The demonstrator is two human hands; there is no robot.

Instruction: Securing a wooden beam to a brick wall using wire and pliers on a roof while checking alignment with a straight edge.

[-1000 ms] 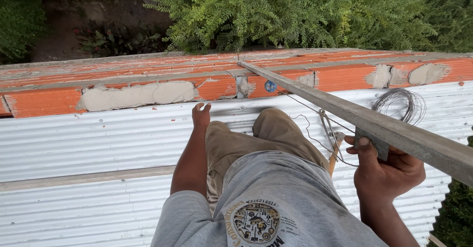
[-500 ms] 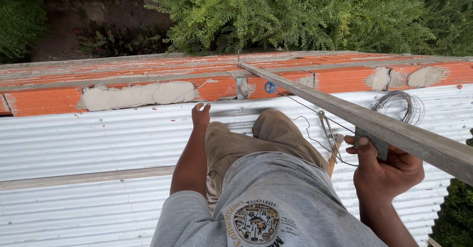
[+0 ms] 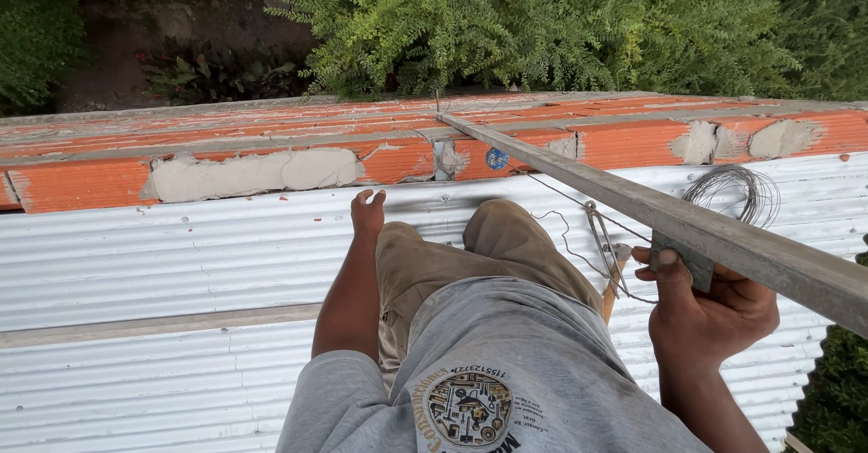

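I kneel on a corrugated metal roof beside an orange brick wall top. My left hand rests flat on the sheeting in front of my knee, fingers apart, holding nothing. My right hand grips the underside of a long grey metal bar that slants from the wall top toward the lower right. A pair of pincers and thin wire lie on the sheeting just left of that hand.
A coil of thin wire lies on the roof past the bar. Patches of grey mortar fill the brick wall. Beyond the wall are green bushes far below. The roof edge drops off at the right.
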